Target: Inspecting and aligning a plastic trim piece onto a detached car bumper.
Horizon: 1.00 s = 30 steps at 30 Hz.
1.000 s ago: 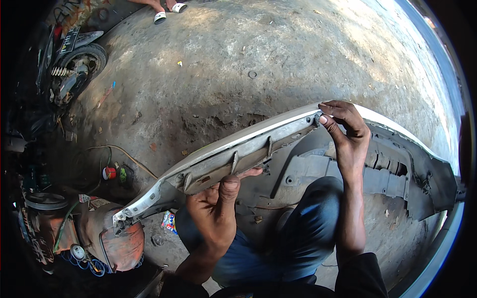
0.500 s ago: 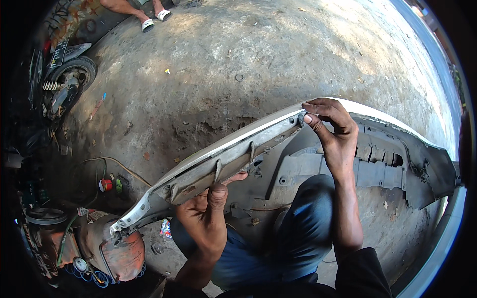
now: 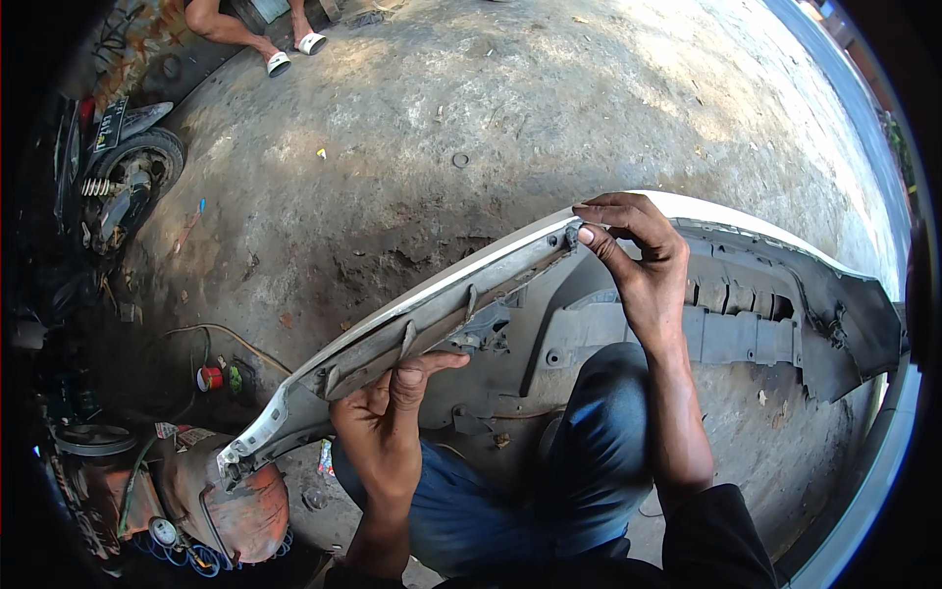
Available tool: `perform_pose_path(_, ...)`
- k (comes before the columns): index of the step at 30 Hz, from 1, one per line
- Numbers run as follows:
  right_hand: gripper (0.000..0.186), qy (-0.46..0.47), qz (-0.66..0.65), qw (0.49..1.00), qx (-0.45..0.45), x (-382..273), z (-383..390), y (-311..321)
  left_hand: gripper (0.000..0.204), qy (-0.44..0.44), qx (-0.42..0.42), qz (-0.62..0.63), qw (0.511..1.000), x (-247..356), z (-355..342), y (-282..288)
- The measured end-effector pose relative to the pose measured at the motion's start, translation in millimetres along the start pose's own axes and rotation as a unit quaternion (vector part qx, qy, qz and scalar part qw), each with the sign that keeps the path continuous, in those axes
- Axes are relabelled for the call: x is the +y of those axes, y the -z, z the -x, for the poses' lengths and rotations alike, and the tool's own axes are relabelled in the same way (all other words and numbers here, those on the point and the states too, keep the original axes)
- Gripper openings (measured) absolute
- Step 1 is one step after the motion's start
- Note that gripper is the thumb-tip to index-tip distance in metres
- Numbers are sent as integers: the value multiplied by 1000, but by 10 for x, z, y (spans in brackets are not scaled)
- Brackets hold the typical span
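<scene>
A large car bumper (image 3: pixel 677 339), white along its outer edge and dark grey inside, lies across my lap and knees, its inner side facing me. A long grey strip (image 3: pixel 442 312) with small ribs runs along its left half. My right hand (image 3: pixel 643 257) pinches the bumper's upper rim at the strip's right end, thumb on the inside and fingers over the top. Lower down, my left hand (image 3: pixel 385 422) grips the strip's lower edge near its left end. The thumb points up and a forefinger stretches right under the edge; the other fingers are partly hidden.
At the lower left stands a rusty orange tank (image 3: pixel 245 515) with a gauge and a blue coiled hose. A motorcycle wheel (image 3: pixel 147 162) is at the far left. Another person's feet in white sandals (image 3: pixel 310 43) rest at the top. A thin hose (image 3: pixel 240 339) crosses the rough ground.
My left hand has slid slightly left along the strip, and its forefinger now stretches out further. My right hand keeps its pinch; the view has shifted a little.
</scene>
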State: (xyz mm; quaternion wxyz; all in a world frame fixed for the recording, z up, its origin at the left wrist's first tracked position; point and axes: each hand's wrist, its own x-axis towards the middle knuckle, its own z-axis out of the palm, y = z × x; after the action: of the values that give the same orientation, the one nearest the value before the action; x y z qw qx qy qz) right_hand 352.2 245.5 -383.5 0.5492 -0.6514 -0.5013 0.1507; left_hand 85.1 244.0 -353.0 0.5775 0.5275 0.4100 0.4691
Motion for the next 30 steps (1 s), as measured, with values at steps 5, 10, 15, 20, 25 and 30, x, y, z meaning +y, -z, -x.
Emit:
perform_pose_path(5,18,8,6,1000,4,11,2,3,31,-11,-27,-29,999,-6,42,-5)
perform_pose_path(10,18,-2,3,1000,-10,-10,6,16,32,-25,-8,14,1000,-10,60,-76)
perform_pose_path(15,17,4,11,1000,-1,-17,0,-10,32,-25,-27,56,998,-52,58,-78)
perform_pose_path(20,17,4,1,1000,-3,-7,-13,-35,36,-25,-10,51,998,-67,23,-134)
perform_pose_path(25,16,15,9,1000,-6,13,-33,-53,40,-3,38,55,998,-44,-54,-180)
perform_pose_path(30,16,8,-29,1000,-9,108,-7,-71,45,12,61,54,997,-58,-103,-212)
